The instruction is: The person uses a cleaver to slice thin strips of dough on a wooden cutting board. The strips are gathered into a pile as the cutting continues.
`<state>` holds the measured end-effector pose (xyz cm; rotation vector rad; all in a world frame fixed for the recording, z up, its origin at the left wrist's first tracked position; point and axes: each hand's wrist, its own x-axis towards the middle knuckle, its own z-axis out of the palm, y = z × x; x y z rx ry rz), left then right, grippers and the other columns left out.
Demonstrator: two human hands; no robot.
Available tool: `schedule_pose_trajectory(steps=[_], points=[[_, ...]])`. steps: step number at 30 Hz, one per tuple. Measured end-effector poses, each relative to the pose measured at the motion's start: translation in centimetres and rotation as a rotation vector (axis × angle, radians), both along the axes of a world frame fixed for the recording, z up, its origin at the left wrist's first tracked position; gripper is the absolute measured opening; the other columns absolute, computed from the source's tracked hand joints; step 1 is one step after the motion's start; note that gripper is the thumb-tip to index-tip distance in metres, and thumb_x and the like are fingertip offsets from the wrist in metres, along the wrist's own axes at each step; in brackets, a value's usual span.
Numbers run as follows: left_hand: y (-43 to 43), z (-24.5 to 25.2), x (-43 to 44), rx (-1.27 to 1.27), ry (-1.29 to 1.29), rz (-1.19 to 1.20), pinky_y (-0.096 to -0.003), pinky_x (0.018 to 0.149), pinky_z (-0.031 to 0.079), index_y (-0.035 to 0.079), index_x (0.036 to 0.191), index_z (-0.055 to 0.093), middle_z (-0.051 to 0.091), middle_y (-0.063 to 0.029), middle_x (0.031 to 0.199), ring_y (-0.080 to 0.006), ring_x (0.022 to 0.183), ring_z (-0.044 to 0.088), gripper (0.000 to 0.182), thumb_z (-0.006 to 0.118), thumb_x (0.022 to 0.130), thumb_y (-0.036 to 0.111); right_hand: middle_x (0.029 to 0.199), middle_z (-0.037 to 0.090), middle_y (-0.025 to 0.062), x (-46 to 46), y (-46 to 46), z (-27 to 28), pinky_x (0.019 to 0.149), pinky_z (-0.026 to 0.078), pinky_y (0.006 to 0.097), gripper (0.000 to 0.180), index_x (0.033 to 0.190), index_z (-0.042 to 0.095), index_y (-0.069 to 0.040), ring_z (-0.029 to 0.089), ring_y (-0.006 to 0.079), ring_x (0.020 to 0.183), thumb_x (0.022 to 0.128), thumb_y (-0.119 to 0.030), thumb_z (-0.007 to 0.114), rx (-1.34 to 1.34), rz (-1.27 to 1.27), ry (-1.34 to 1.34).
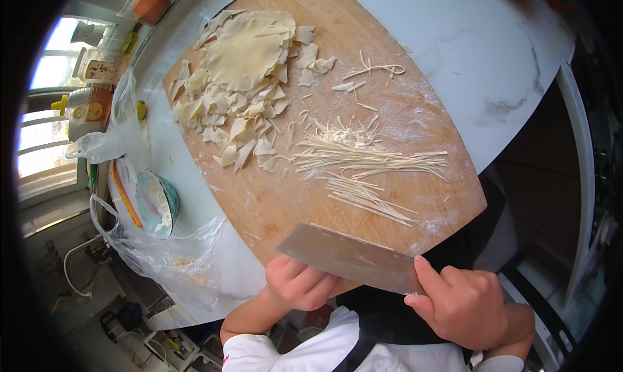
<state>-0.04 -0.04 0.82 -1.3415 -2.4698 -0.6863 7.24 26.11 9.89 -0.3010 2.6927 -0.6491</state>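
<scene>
A cleaver (348,260) spans the near edge of a floured wooden cutting board (265,204); my right hand (462,301) grips its handle, thumb against the blade's heel. My left hand (302,284) is curled at the near side of the blade towards its tip, and the blade covers some of its fingertips. Whether those fingers hold anything is hidden. A thin pale strip runs along the blade's far edge. Beyond it lie a small bunch of cut noodles (370,199) and a larger bunch (365,157). At the far left, a round dough sheet (248,48) rests on torn flat dough pieces (229,109).
Left of the board are a green bowl (168,197) with white powder in it, a yellow stick-like object (125,194) and a clear plastic bag (190,265). Another bag (124,124), jars and a yellow-capped bottle (90,104) stand by the window. A loose noodle strand (375,69) lies at the board's far right.
</scene>
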Motion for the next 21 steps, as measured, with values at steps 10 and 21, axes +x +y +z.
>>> schedule_pose_trajectory(steps=[10, 21], points=[[-0.1, 0.0, 0.3, -0.010, -0.008, 0.022, -0.0318, 0.070, 0.059, 0.007, 0.082, 0.080, 0.077, -0.0036, 0.088, -0.0199, 0.077, 0.073, 0.046, 0.051, 0.046, 0.009, 0.056, 0.045, 0.0015, 0.2, -0.9, -0.5, 0.042, 0.047, 0.0295, 0.057, 0.112, 0.074, 0.004, 0.051, 0.0155, 0.043, 0.091, -0.050, 0.076, 0.031, -0.003, 0.030], [-0.6, -0.9, 0.3, 0.018, 0.026, -0.021, -0.0399, 0.070, 0.059, 0.004, 0.084, 0.079, 0.073, -0.0071, 0.085, -0.0268, 0.075, 0.070, 0.051, 0.049, 0.044, 0.017, 0.059, 0.053, 0.0066, 0.2, -1.1, -1.9, 0.046, 0.051, 0.0340, 0.055, 0.118, 0.073, 0.003, 0.058, 0.0209, 0.048, 0.090, -0.044, 0.079, 0.018, -0.007, 0.040]])
